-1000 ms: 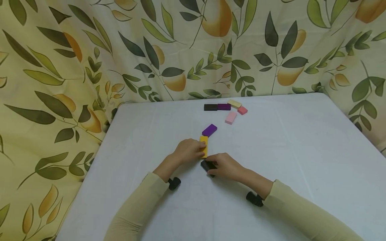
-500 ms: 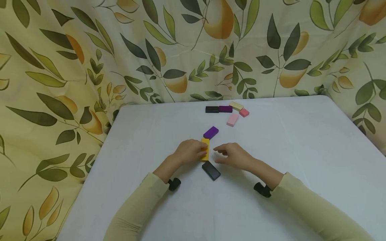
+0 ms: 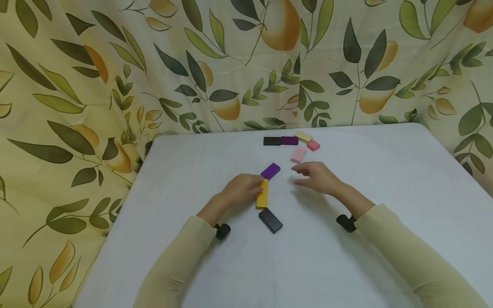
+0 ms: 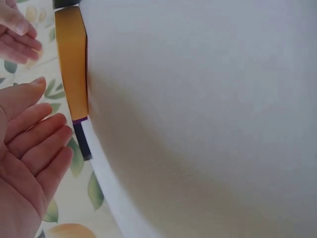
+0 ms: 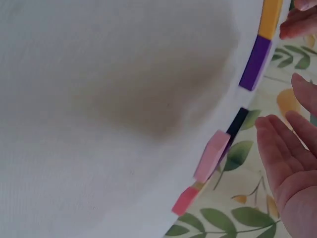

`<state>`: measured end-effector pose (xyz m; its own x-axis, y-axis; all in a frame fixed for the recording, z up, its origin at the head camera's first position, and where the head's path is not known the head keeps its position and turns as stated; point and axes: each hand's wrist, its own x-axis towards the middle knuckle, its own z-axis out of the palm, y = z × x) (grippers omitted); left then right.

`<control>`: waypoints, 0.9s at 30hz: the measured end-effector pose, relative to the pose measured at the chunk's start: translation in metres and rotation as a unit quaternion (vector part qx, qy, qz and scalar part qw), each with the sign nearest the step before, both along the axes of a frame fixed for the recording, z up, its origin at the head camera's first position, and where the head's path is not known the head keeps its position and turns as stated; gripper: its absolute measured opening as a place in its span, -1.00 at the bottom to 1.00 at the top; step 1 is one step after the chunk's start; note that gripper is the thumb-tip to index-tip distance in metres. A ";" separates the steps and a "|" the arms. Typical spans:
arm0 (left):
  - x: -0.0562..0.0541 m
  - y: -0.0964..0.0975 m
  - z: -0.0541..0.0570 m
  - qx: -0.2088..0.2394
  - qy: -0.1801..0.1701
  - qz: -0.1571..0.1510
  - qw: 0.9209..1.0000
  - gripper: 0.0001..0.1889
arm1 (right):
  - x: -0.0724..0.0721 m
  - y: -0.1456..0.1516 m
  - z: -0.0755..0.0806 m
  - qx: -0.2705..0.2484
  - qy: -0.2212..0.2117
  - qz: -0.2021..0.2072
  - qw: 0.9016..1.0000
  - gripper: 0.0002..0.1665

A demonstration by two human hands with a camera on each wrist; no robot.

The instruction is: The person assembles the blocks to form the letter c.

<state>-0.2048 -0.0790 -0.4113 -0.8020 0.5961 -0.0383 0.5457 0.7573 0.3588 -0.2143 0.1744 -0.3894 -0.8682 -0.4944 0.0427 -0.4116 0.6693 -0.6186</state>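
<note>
A yellow block [image 3: 262,199] lies on the white table, its near end close to a dark grey block [image 3: 271,220] set at a slant. At its far end lies a slanted purple block [image 3: 271,171]. My left hand [image 3: 242,188] is over the left edge of the yellow block; the left wrist view shows its fingers [image 4: 42,134] extended and pinching nothing. Whether a fingertip touches the block I cannot tell. Off to the right, my right hand [image 3: 317,177] hovers with relaxed fingers, holding nothing, just nearer than a pink block [image 3: 298,154].
Toward the back edge lie a black block [image 3: 271,141], a dark purple block [image 3: 289,140], a cream block [image 3: 303,136] and a coral block [image 3: 313,146]. A leaf-and-fruit patterned curtain [image 3: 239,64] hangs behind and to the left of the table [image 3: 346,265].
My right hand has let go of the dark grey block and moved away toward the far right. My left hand has eased off the yellow block, shifting slightly farther back.
</note>
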 end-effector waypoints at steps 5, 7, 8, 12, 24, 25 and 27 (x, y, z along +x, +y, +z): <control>-0.009 0.002 0.000 -0.010 0.002 0.009 1.000 -0.56 | -0.015 0.009 -0.001 0.016 0.021 -0.019 0.999 -0.55; -0.014 0.004 0.001 -0.013 0.000 0.015 1.000 -0.54 | -0.023 0.013 -0.001 0.026 0.029 -0.028 0.999 -0.56; -0.016 0.006 0.000 -0.012 -0.004 0.018 1.000 -0.54 | -0.026 0.014 -0.002 0.031 0.032 -0.031 0.999 -0.56; -0.024 0.012 0.000 0.005 -0.032 0.034 0.999 -0.52 | -0.037 0.018 -0.003 0.041 0.021 -0.037 0.998 -0.55; -0.036 0.020 -0.004 -0.006 -0.044 0.026 0.999 -0.51 | -0.056 0.016 -0.009 0.069 0.015 -0.055 0.996 -0.60; -0.036 0.021 -0.005 -0.007 -0.043 0.020 0.999 -0.52 | -0.057 0.016 -0.010 0.074 0.015 -0.055 0.996 -0.61; -0.035 0.023 -0.006 -0.011 -0.038 0.010 0.999 -0.53 | -0.058 0.014 -0.009 0.082 0.017 -0.055 0.995 -0.63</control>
<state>-0.2400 -0.0559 -0.4169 -0.8078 0.5787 -0.1125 0.5023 0.7755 0.3824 -0.2728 0.1885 -0.3988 -0.9167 -0.3996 0.0001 -0.3497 0.8022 -0.4839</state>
